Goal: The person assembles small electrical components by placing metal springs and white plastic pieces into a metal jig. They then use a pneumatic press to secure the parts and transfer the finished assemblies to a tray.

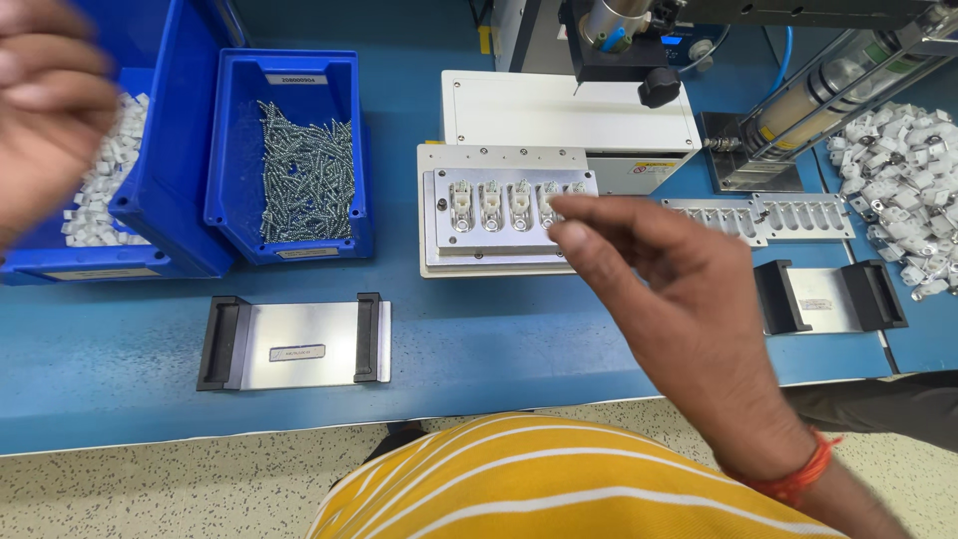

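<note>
Yellow cloth with white stripes, our shirt (519, 479), fills the near edge, with speckled floor (150, 489) beside it. On our right wrist sits an orange thread band (798, 474). Our right hand (679, 299) reaches out over the blue bench (499, 339), and its fingertips (571, 207) are pressed together in a pinch right at the last slot of the metal holder plate (499, 215). We cannot tell if a tiny part is held in that grip; the tips are blurry. The holder plate lies in the middle of the bench and has a row of small white parts (491, 205) standing in its slots.

Near us on the left lies a flat metal plate with black ends (296, 342). Another one like it (828, 297) lies on the right. Just past that one is a long metal strip with empty slots (758, 217).

Our left hand (45, 110) is up high at the far left, blurry, above a blue bin of white pieces (100, 190). We cannot tell if its grip is spread or holding something. Next to it stands a blue bin of screws (299, 170).

Farther back is a white machine box (569, 115) with a black knob (659, 88). At the far right lies a heap of white clips (903, 180).
</note>
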